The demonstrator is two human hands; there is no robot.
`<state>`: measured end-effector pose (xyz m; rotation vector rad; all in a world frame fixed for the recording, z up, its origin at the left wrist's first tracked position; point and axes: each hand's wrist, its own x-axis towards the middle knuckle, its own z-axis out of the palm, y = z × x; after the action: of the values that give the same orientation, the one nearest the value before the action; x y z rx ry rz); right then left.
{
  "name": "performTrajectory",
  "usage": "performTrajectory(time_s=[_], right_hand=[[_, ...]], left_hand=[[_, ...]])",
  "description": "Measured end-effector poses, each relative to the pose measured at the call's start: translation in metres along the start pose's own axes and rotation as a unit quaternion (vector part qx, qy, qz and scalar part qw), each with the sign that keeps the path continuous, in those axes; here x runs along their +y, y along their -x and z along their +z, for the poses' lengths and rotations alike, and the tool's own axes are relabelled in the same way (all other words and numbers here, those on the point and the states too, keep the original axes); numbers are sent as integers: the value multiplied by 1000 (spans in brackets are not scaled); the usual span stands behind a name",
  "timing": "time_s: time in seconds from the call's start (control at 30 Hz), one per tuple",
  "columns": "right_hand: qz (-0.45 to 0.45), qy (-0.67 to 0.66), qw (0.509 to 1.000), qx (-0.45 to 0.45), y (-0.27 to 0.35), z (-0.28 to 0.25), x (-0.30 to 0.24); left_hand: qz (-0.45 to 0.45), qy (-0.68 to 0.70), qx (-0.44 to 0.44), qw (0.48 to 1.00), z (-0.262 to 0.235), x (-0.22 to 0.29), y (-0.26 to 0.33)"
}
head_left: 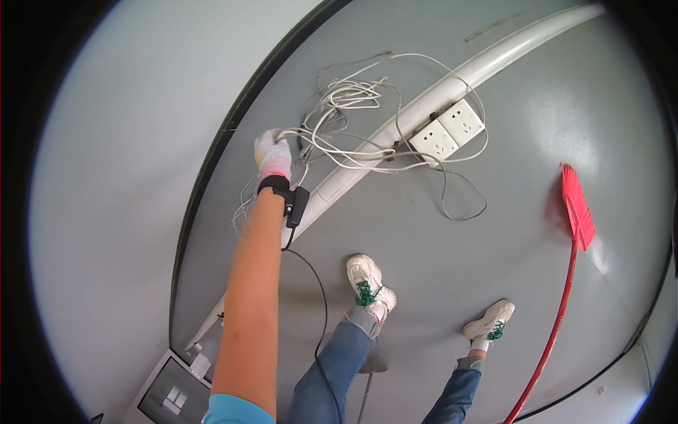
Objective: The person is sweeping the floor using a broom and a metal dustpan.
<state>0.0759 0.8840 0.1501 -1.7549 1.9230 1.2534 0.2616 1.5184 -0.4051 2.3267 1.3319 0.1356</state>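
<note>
My left hand (273, 157), in a white glove with a pink cuff, reaches far out and is closed on a bundle of thin white cables (346, 95). The cables lie in a loose tangle on the grey floor and loop over a long white conduit (494, 60). Two white socket boxes (447, 131) sit side by side against the conduit, to the right of the hand. A black band with a small black device (296, 205) is on my wrist, and a black cord hangs from it. My right hand is out of the picture.
A red broom (578, 208) with a long red handle stands at the right. My two white shoes with green laces (367, 279) (491, 319) are on the grey floor below the conduit. A grey-white box (169, 396) sits at the lower left by the wall.
</note>
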Motion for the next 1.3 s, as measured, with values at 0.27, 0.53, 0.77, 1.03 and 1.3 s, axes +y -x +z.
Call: performTrajectory(time_s=[0.27,0.53,0.77,1.03,1.3], right_hand=[[45,-39,998,-26,-6,-1,10],[-74,-83,993,-49,-39,-33,-57],[-188,-33,981,34,-56,-78,-65],[-414,286,862,57,-23,-191,72],[-387,339,858,24,-21,-224,67]], left_hand=[[-278,139,40,950,-83,-97,-21],[-329,193,175,908,-228,-103,-3],[-314,205,246,894,-404,-143,54],[-205,-200,185,940,-536,-87,100],[-231,219,197,928,-573,-8,120]])
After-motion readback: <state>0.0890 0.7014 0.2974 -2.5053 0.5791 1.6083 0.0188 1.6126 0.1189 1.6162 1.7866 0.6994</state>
